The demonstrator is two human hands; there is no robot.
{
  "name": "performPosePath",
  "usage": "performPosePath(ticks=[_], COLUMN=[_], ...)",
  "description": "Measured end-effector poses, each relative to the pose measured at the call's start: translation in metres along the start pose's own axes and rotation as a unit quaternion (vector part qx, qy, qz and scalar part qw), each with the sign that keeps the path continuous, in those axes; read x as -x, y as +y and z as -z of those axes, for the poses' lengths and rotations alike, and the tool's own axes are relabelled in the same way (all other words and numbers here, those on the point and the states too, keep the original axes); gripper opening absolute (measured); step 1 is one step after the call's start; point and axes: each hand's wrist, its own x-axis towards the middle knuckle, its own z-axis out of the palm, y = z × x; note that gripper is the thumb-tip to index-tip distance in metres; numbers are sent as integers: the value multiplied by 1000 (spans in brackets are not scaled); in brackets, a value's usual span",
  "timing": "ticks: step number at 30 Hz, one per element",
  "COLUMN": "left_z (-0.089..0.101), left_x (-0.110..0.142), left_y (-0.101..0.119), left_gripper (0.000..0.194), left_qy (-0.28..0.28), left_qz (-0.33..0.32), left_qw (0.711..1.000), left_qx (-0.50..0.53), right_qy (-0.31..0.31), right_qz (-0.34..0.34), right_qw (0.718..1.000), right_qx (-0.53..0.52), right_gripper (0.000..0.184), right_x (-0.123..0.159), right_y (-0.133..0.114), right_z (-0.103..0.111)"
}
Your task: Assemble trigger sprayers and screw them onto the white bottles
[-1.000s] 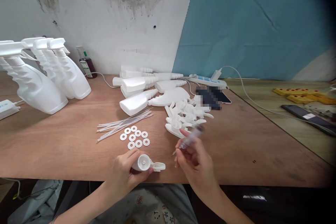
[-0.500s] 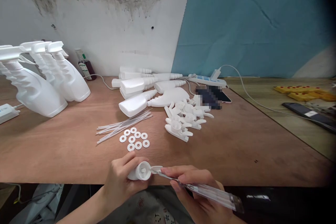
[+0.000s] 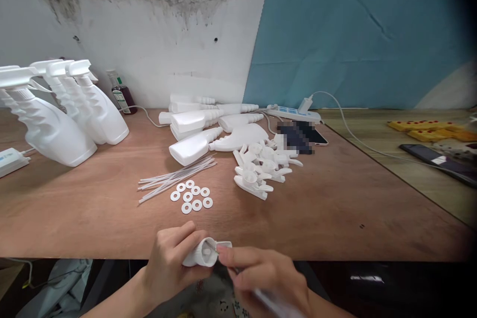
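Observation:
My left hand (image 3: 175, 258) is wrapped round a white spray trigger head (image 3: 205, 252), its round collar turned up toward me. My right hand (image 3: 266, 273) grips a slim metal-tipped tool with a clear handle (image 3: 276, 304), blurred by motion. The tool's tip reaches into the collar opening; my fingers hide part of the shaft. Beyond my left hand, several flat white washers (image 3: 197, 204) lie on the wooden table (image 3: 316, 213). Several thin white dip tubes (image 3: 175, 177) are bunched behind the washers. A heap of white trigger heads (image 3: 257, 179) lies to their right.
Empty-looking white bottles (image 3: 194, 146) lie on their sides near the wall. Several assembled spray bottles (image 3: 57, 129) stand at left, near a dark bottle (image 3: 122, 94). A power strip (image 3: 290, 113), phones (image 3: 316, 134) and a cable (image 3: 346, 124) occupy the back right.
My right hand has come left and down with the tool, from beside the heap to the held trigger head. The tool's tip has moved into its collar. The left hand has lowered slightly.

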Motion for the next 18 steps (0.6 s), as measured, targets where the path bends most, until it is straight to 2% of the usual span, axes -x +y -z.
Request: performPosePath(ticks=[4,7,10,15,18], left_z=[1,1,-1,-4,-1], left_x=[-2,-5,-7,-6,-5], left_y=[2,2,0,-3,-2], left_gripper=[19,15,17,14,12], left_qy=[-34,-45,-52,-60,-97], left_qz=[-10,10,31,36,33], left_qw=[999,997,994,989,983], left_qx=[33,62,96,128,151], right_qy=[32,48,64,53,37], right_qz=[-135,-194,-212,-198,-203], right_qw=[987,964,952,957,954], right_qx=[-86,-176,-209,-207,-217], right_gripper=[13,13,15,13,13], right_x=[-10,-16,-19,-15,-13], right_y=[1,1,0,0,1], right_z=[1,3,3,2,2])
